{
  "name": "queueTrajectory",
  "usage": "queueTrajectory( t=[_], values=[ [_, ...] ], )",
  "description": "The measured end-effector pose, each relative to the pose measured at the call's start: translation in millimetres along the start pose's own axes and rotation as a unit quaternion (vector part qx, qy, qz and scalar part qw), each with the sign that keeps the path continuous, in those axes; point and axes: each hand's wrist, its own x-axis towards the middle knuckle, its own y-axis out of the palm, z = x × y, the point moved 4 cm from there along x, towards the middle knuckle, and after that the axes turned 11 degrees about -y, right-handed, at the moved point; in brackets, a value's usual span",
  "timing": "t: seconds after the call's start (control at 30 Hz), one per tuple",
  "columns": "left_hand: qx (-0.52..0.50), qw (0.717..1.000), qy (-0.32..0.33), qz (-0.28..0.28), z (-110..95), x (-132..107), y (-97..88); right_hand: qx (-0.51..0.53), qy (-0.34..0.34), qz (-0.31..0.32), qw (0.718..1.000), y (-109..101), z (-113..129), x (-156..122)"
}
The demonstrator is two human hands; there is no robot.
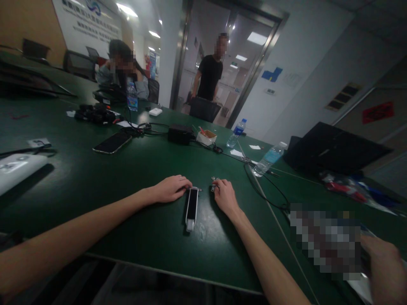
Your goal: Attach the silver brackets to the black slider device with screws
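Note:
A slim black device with white ends [192, 207] lies on the dark green table [127, 190] between my hands. My left hand [171, 188] rests palm down just left of its far end, fingers curled, fingertips touching the device's top. My right hand [224, 195] sits to the right, fingers pinched on a small metal piece [215, 183] at its fingertips. I cannot make out what that piece is.
A phone [112, 142] lies face up at left. Cables, a black adapter [180, 134], a small box [206, 136] and water bottles [269, 160] sit farther back. A laptop [330, 148] stands at right. Another person's hand [384, 262] is at bottom right. Two people are at the far end.

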Motion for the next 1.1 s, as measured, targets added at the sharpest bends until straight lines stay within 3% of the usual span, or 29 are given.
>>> queueTrajectory(
  t=[1.1],
  values=[
    [-0.015,1.0,0.006,-0.011,2.7,-0.1,1.0,0.002,-0.034,-0.035,0.999,-9.8,8.1,2.1]
  ],
)
